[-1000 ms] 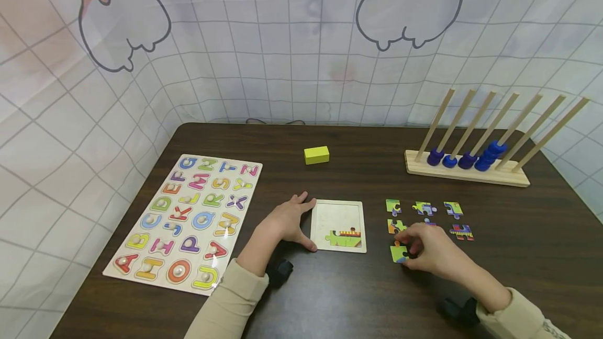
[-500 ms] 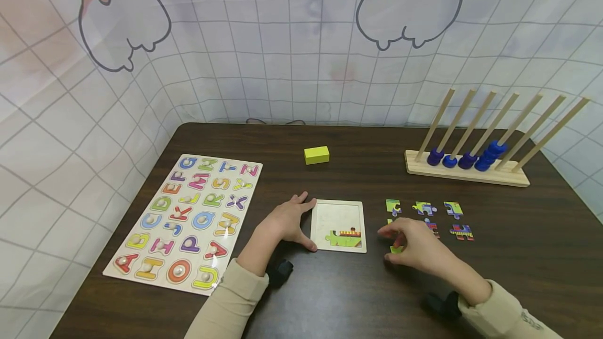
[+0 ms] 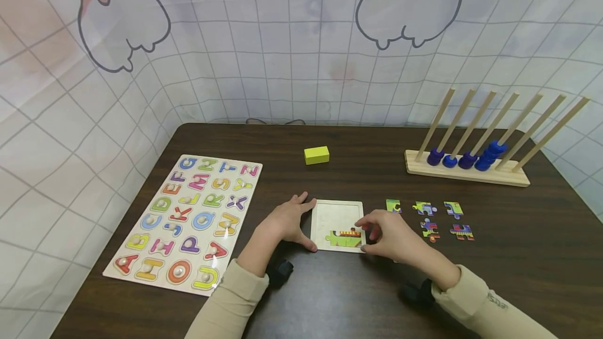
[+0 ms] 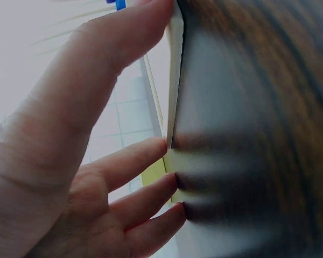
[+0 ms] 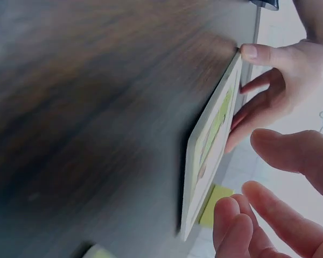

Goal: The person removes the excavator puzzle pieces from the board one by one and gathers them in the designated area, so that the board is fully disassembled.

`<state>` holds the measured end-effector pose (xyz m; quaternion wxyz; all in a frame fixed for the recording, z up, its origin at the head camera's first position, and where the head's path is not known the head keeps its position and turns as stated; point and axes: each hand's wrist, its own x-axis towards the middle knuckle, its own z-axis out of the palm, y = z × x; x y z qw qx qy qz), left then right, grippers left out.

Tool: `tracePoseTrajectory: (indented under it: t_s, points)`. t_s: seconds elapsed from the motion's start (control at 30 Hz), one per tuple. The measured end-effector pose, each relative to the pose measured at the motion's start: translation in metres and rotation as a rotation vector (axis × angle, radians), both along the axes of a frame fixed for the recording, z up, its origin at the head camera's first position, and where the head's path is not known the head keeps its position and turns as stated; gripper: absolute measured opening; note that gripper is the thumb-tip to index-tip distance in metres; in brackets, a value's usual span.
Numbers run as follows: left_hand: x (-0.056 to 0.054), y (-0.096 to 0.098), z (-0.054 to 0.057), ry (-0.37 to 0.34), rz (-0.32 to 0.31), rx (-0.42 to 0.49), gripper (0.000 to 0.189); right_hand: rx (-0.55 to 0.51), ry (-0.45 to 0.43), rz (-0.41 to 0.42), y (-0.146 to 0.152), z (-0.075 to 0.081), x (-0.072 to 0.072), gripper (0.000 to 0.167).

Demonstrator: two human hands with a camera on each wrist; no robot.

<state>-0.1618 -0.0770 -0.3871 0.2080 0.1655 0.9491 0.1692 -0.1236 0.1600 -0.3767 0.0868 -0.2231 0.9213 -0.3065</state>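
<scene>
A square wooden puzzle tray (image 3: 336, 213) lies on the table, with joined green and red jigsaw pieces (image 3: 345, 239) in its lower right corner. My left hand (image 3: 289, 222) touches its left side, thumb and index finger at two corners and the fingers spread. Over the tray's right edge hovers my right hand (image 3: 395, 237), thumb and index finger apart; the right wrist view has nothing between the fingertips (image 5: 266, 137). Loose jigsaw pieces (image 3: 425, 208) lie to the right in rows. Others at the left of those rows are hidden behind the right hand.
An alphabet peg board (image 3: 188, 245) lies at the left. Behind the tray sits a yellow block (image 3: 316, 155). At the back right stands a wooden peg rack (image 3: 466, 170) with blue and purple beads. A patterned cloth (image 3: 282, 67) hangs behind the table.
My right hand has moved left from the loose pieces to the tray's right edge. The left hand and the tray have stayed where they were.
</scene>
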Motion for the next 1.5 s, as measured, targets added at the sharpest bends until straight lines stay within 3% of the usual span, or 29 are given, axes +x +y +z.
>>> tracePoseTrajectory:
  t_s: [0.5, 1.0, 1.5]
  points:
    - [0.0, 0.0, 0.002, 0.002, -0.009, 0.004, 0.102, 0.019, -0.079, -0.015, -0.028, -0.004, -0.01, 0.037]
    - [0.002, -0.001, 0.003, 0.019, -0.02, 0.018, 0.102, 0.072, -0.008, 0.051, -0.036, -0.005, -0.01, 0.028]
    - [0.001, 0.0, 0.002, 0.012, -0.01, 0.014, 0.102, 0.124, -0.041, 0.0, -0.041, -0.006, -0.011, 0.024]
